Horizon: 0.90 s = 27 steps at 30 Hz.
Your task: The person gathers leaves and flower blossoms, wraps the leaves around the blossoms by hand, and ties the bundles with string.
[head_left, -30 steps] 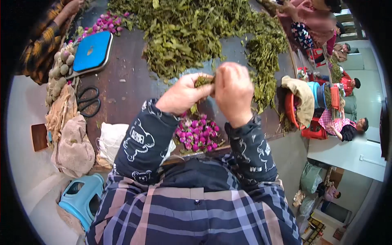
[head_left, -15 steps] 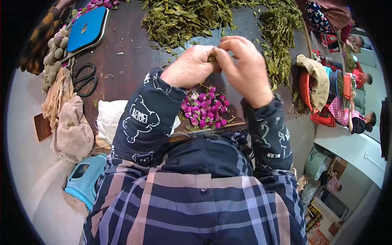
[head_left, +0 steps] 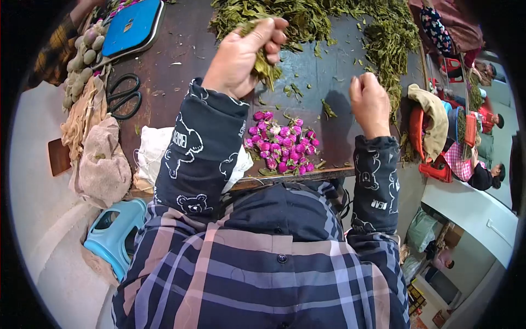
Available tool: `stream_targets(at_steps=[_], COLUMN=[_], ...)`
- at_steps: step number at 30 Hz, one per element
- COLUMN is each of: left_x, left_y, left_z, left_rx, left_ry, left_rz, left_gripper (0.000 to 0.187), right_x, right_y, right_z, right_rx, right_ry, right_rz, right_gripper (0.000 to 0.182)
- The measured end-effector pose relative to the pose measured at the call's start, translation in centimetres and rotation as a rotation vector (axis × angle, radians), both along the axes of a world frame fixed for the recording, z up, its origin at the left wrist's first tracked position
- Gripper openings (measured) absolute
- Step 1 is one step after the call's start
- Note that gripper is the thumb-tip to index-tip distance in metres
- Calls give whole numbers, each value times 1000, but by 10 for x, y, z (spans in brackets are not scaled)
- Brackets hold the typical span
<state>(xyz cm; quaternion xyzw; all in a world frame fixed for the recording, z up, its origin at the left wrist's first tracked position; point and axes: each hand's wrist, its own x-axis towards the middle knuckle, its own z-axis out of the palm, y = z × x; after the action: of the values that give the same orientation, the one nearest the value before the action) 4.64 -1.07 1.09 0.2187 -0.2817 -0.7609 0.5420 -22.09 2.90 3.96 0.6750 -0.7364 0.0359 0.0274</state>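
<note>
My left hand (head_left: 233,64) is closed around a small bunch of dried green leaves (head_left: 267,72), which sticks out below its fingers. It is raised over the table, near the edge of a large heap of dried leaves (head_left: 307,24). My right hand (head_left: 371,104) is apart from it on the right, fingers curled in; whether anything is inside cannot be seen. Between that hand and the bunch, a small leaf clump (head_left: 328,109) shows against the table. Near the front edge lies a pile of magenta globe-shaped flower heads (head_left: 285,143).
More leaves (head_left: 392,44) spread at the right. On the left are black-handled scissors (head_left: 125,97), a blue-topped scale (head_left: 131,28), cloths (head_left: 101,164), a white bag (head_left: 150,151) and a blue stool (head_left: 114,233). A red basin (head_left: 416,129) stands right; other people are nearby.
My hands were together above the flower heads and have separated. The left moved up and slightly left with the leaves; the right moved right and down, its fingers curling in.
</note>
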Motion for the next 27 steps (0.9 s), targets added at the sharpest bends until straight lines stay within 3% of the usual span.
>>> stream_targets(at_steps=[4,6,9,14,19,25,27], left_x=[2,0,-3,-10,-14,-14,-14], left_y=[-12,-12,-12,-5,-5,12,17], left_z=[-15,-19,-22,-14,-22,3,7], left_rx=[43,45,36,21,-22,-98,-119], left_ry=[297,297,282,49,-4,-149,-317], left_rz=[103,93,78,126,45,75,10], left_gripper=[23,23,22,20,18,16,15], right_x=[3,12,15,25,36,36,31], right_y=[21,28,40,51,62,61,56], right_z=[-9,0,-8,-4,-5,-13,4], right_rx=[-22,137,160,295,186,179,387], right_ry=[-295,-409,-614,-540,-443,-336,-625], right_rz=[264,229,313,540,656,705,520], right_gripper=[18,12,9,9,9,10,9])
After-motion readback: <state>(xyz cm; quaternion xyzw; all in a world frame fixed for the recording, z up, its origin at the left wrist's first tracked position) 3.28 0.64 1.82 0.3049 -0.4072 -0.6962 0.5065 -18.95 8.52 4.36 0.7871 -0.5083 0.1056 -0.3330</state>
